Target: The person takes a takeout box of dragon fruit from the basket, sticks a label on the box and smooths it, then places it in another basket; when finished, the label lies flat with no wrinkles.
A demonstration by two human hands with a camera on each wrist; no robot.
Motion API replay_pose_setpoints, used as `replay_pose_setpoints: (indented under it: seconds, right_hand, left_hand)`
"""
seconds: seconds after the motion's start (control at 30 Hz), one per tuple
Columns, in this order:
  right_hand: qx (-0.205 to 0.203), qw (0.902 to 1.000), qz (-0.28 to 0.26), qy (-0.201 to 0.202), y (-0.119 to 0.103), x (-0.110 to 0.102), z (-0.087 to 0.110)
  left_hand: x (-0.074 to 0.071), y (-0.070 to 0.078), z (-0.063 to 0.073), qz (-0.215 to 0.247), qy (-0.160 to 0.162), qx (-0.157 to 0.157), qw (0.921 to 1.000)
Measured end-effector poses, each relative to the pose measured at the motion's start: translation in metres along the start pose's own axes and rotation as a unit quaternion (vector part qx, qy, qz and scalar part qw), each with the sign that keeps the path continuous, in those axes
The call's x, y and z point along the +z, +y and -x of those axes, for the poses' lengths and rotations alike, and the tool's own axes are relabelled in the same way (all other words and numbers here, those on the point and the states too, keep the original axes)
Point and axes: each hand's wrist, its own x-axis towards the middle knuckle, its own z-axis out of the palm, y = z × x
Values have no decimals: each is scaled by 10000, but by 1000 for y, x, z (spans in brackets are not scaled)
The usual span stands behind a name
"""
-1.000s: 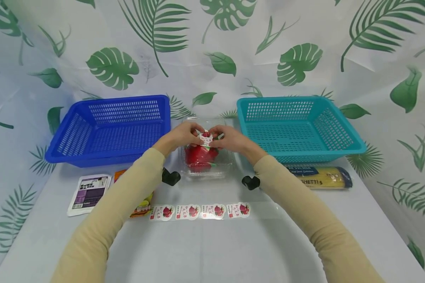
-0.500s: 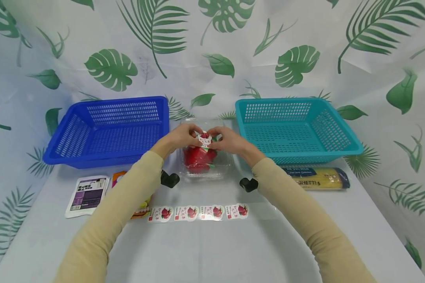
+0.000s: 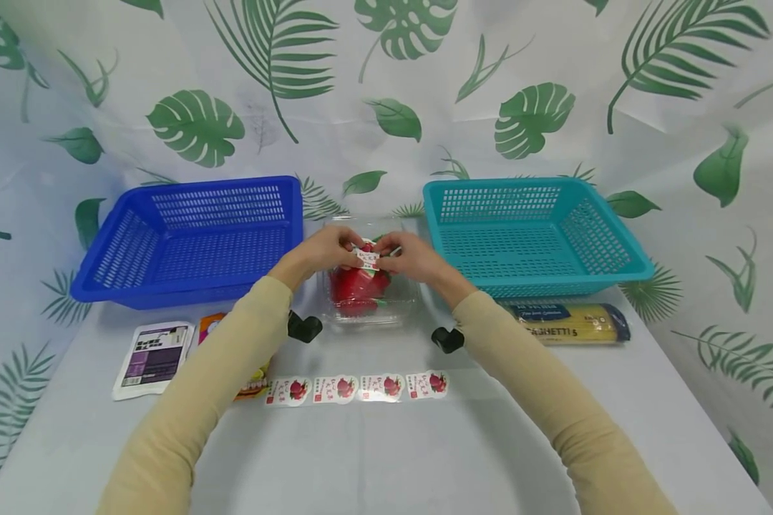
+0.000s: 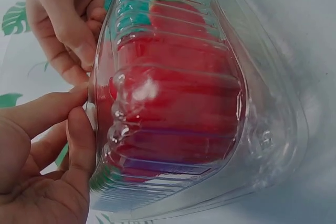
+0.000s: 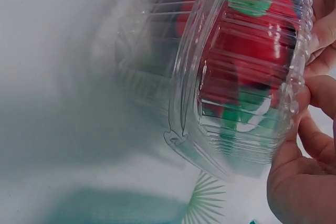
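Near the back of the table stands a clear plastic box (image 3: 404,299), its lid ribbed, with red and green fruit (image 3: 356,287) inside. A small white sticker (image 3: 368,260) with a red fruit picture lies over the lid's top. My left hand (image 3: 325,252) pinches its left edge between thumb and forefinger; my right hand (image 3: 414,257) does the same at the right edge. Seen from the left wrist, the fingertips (image 4: 80,116) are right at the lid. From the right wrist, the right hand (image 5: 304,174) also bends over the lid, and the sticker is hidden.
A blue basket (image 3: 187,292) stands on the left, a teal basket (image 3: 541,285) on the right. In front lie a spaghetti pack (image 3: 573,325), a white-and-purple pack (image 3: 154,356) and an orange packet (image 3: 255,386) partly behind the left sleeve. A strip of several stickers (image 3: 381,387) lies nearest.
The head view has shifted slightly, moving everything a little left. Both hands stay at the sticker, their fingers now covering more of its upper part. The box stays in place.
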Motion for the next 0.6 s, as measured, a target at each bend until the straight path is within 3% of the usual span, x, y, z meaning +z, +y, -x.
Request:
replay_pose_setpoints:
  seconds: [0.17, 0.37, 0.6]
  right_hand:
    - [124, 9999, 67, 60, -3, -1, 2]
    - [-26, 9998, 191, 101, -1, -1, 4]
    - [-70, 9970, -453, 621, 7, 4, 8]
  left_hand:
    - [-1, 1, 2, 81, -51, 3, 10000]
    - [0, 4, 2, 146, -59, 48, 9999]
    - [-1, 2, 4, 82, -31, -12, 10000]
